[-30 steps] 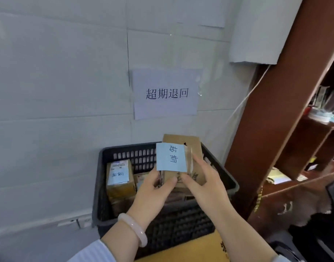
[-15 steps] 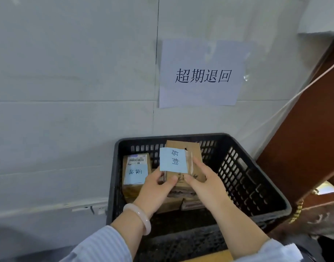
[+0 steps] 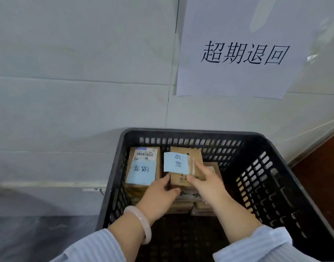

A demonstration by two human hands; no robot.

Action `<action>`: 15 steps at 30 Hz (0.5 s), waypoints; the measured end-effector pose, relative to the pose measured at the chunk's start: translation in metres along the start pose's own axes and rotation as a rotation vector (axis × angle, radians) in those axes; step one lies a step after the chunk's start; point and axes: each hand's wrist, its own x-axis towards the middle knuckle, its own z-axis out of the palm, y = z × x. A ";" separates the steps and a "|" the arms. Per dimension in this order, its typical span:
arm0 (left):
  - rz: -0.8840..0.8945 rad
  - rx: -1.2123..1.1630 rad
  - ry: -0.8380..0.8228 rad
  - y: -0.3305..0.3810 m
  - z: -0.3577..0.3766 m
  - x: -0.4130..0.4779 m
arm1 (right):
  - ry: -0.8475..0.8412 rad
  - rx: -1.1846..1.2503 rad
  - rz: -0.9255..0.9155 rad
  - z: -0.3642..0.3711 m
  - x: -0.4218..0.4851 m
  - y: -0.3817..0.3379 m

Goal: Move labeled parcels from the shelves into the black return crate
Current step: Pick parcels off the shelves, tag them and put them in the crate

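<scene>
A small brown cardboard parcel (image 3: 189, 174) with a light blue handwritten note on its front is held inside the black return crate (image 3: 260, 167). My left hand (image 3: 158, 195) grips its lower left corner from below. My right hand (image 3: 206, 180) holds its right side, thumb on the front and fingers along the edge. The parcel is low in the crate, over several other brown parcels stacked on the crate floor. To its left lies another parcel (image 3: 143, 167) with a barcode label and a blue note.
The crate stands against a white tiled wall, under a taped paper sign (image 3: 238, 48) with handwritten characters. A brown wooden shelf side (image 3: 328, 167) shows at the far right. The crate's near half shows bare black mesh floor.
Both hands have lowered the parcel from above the crate's rim down inside it. The camera has moved closer and more to the left, so the shelf has nearly left the view.
</scene>
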 end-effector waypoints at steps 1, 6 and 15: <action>-0.006 0.030 -0.002 -0.002 0.001 0.002 | -0.009 0.007 0.006 0.004 0.005 0.000; 0.008 0.157 -0.022 -0.007 0.005 0.007 | -0.031 0.010 -0.013 0.020 0.021 0.007; 0.020 0.353 0.009 -0.011 0.011 0.005 | -0.086 -0.126 -0.056 0.027 0.028 0.015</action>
